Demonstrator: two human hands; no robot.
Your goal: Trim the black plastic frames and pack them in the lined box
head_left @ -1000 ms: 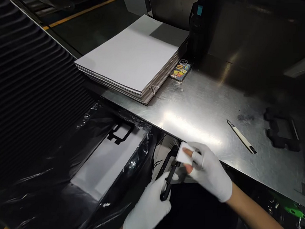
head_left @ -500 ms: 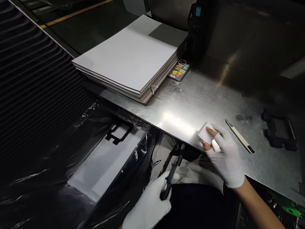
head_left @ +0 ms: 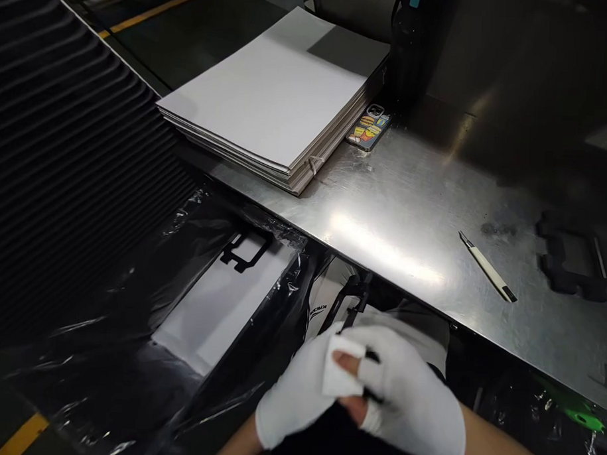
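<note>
Low in the head view, over my lap, my left hand in a white glove grips a slim black frame. Most of that frame is hidden behind my hands. My right hand, gloved with bare fingertips, pinches a folded white wipe against the frame's near end. Both hands meet here, slightly blurred. On the metal table to the right lies a craft knife with a pale handle. Beyond it rests a similar black frame with notched edges.
A stack of large white sheets occupies the table's far left. Beside it are a phone in a patterned case and a dark bottle. Left of my lap, black plastic film surrounds a white board carrying another black frame.
My right hand has moved left off the table edge with the white wipe, onto the black frame in my left hand. The whole view has shifted slightly.
</note>
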